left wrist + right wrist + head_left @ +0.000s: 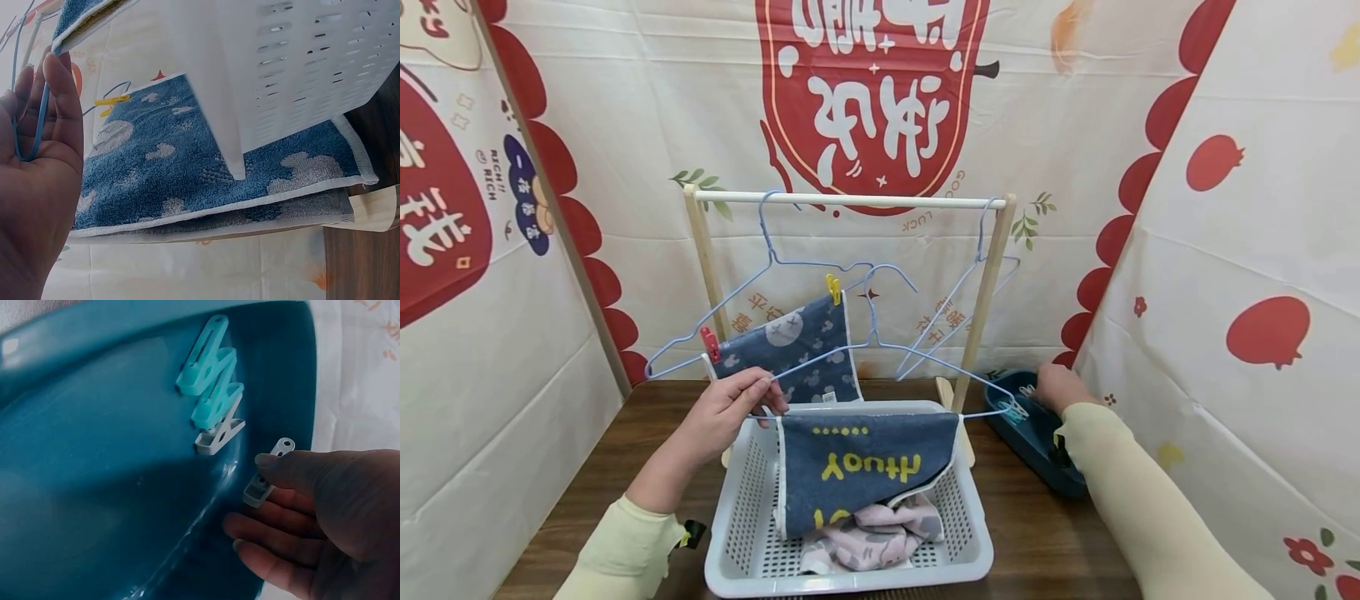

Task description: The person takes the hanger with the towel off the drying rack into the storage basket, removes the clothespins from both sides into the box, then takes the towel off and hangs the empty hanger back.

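My left hand [730, 412] holds one end of a blue wire hanger [872, 312], its fingers curled round the wire. Over the hanger's lower bar hangs a dark blue towel [865, 446] with yellow lettering, above a white basket [850, 581]. On the right, my right hand [1063, 387] reaches into a teal tray [1037, 454]. The right wrist view shows its thumb and fingers pinching a pale grey clothespin [256, 492]. Two turquoise clothespins [203, 359] and another grey clothespin [219, 434] lie beside it in the tray.
A rack with a white rail [880, 200] stands behind the basket. From it hang a hanger with a patterned blue towel [797, 346], held by a red clip [710, 343] and a yellow clip [833, 288], and a bare hanger [942, 308]. Pink cloth [880, 542] lies in the basket.
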Action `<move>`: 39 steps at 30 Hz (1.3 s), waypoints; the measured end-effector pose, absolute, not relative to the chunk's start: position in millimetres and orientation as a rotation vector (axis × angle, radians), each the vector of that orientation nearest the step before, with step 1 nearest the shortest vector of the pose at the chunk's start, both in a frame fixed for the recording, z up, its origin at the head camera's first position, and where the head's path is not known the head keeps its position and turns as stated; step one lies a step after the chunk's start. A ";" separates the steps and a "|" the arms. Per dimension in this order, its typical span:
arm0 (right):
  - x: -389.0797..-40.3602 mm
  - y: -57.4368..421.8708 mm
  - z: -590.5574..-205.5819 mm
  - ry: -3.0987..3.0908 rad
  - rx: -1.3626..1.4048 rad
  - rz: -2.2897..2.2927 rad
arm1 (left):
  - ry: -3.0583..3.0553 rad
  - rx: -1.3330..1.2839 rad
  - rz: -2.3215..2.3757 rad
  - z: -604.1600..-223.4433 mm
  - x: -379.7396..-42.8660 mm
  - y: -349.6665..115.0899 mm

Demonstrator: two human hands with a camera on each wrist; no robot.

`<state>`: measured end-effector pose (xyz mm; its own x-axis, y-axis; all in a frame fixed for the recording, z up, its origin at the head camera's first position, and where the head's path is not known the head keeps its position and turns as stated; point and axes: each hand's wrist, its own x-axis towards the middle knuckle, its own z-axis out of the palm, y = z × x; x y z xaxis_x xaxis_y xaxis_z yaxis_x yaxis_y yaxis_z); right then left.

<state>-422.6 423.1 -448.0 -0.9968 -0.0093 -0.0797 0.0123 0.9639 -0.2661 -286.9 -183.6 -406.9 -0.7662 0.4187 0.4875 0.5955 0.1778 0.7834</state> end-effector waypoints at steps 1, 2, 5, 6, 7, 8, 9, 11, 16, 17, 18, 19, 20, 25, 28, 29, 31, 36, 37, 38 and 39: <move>-422.9 424.3 -450.1 3.035 0.002 -0.408 | -2.282 -0.992 -1.640 -406.9 -286.9 -183.5; -423.3 425.6 -452.2 3.036 0.005 -0.408 | -2.280 -0.992 -1.640 -406.9 -286.9 -183.5; -423.8 428.6 -456.4 3.031 -0.012 -0.395 | -2.279 -0.991 -1.640 -406.8 -286.9 -183.1; -423.8 429.1 -457.0 3.031 -0.013 -0.387 | -2.279 -0.993 -1.640 -406.8 -286.9 -182.9; -423.5 429.4 -457.6 3.030 -0.019 -0.376 | -2.277 -0.997 -1.639 -407.0 -287.3 -182.8; -423.3 429.5 -457.9 3.029 -0.025 -0.365 | -2.278 -1.000 -1.638 -406.9 -287.4 -182.8; -422.8 429.4 -457.8 3.026 -0.033 -0.355 | -2.279 -1.002 -1.637 -406.8 -287.5 -182.8; -422.5 429.1 -457.7 3.019 -0.037 -0.342 | -2.279 -1.008 -1.636 -407.0 -287.8 -183.1; -423.2 429.0 -456.8 2.987 -0.018 -0.341 | -2.276 -1.017 -1.626 -407.7 -288.6 -184.1; -423.4 428.8 -457.2 2.983 -0.015 -0.341 | -2.275 -1.019 -1.624 -408.0 -288.7 -184.3; -423.5 428.6 -457.0 2.979 -0.021 -0.338 | -2.272 -1.023 -1.622 -408.1 -288.7 -184.4; -423.8 428.5 -457.2 2.974 -0.017 -0.335 | -2.274 -1.022 -1.621 -408.3 -288.8 -184.5; -423.9 428.2 -457.6 2.968 -0.014 -0.338 | -2.276 -1.020 -1.621 -408.3 -288.7 -184.5; -425.6 428.8 -461.0 2.948 0.011 -0.370 | -2.281 -1.013 -1.623 -408.3 -288.4 -184.3; -424.8 428.1 -460.7 2.953 0.015 -0.376 | -2.269 -1.022 -1.621 -408.1 -288.6 -184.9; -421.6 425.7 -457.3 2.955 0.002 -0.372 | -2.265 -1.025 -1.620 -407.8 -288.5 -185.2; -418.5 422.7 -454.9 2.959 -0.007 -0.375 | -2.258 -1.029 -1.619 -407.9 -288.8 -185.6; -419.5 422.3 -458.2 2.957 -0.016 -0.389 | -2.257 -1.027 -1.615 -409.0 -289.0 -186.3; -421.1 423.6 -459.8 2.957 -0.011 -0.392 | -2.258 -1.025 -1.613 -409.1 -288.8 -186.5; -422.7 424.7 -460.9 2.952 -0.013 -0.402 | -2.261 -1.022 -1.613 -409.1 -288.4 -186.6; -424.4 425.4 -461.9 2.955 -0.013 -0.403 | -2.262 -1.021 -1.613 -409.1 -288.1 -186.7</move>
<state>-424.4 425.4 -461.9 -0.9873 -0.0302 -0.1558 0.0126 0.9636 -0.2669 -288.1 -186.7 -409.1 -0.7476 0.4240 0.5112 0.6215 0.1751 0.7636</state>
